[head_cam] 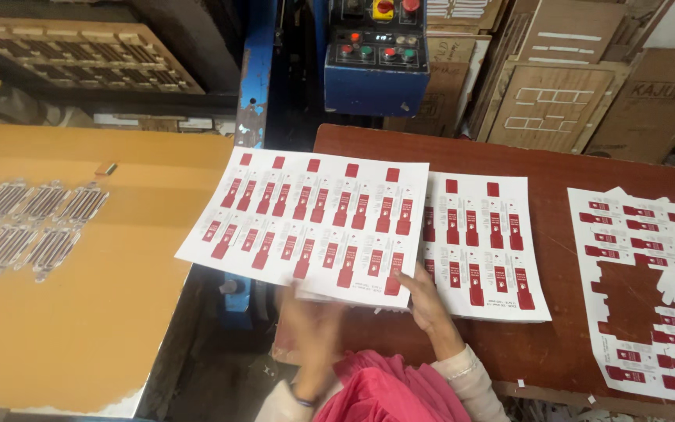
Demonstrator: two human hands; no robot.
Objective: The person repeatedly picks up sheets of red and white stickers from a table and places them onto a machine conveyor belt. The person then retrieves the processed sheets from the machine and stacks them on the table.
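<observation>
**sheetfeeder_q:** While the printed sheet (306,223) is up like that, is it actually lifted or just sliding? White card, rows of red and white label shapes, hanging out past the left edge of the brown table (556,168).

**diecut_dan:** Lifted, I'd say. The right hand (425,301) pinches its near right corner, fingers closed on the card. The left hand (312,328) is under the near edge, but it's a blur, so I can't tell if it's gripping or just propping the sheet flat. Its far end floats over the gap toward the tan board (80,312) with those metal-looking cutting shapes (29,223).

**sheetfeeder_q:** And underneath?

**diecut_dan:** A stack of the same printed sheets (482,246), middle of the table near the front edge. Over by the right edge lies a punched-out leftover sheet (642,289) with a big hole in it. Blue control box (376,55) with buttons sits beyond the far edge.

**sheetfeeder_q:** So which step?

**diecut_dan:** My guess: carrying one sheet off the stack toward the board. The next move needs both hands keeping it level and squaring its edges on the board, otherwise it would sag.
</observation>
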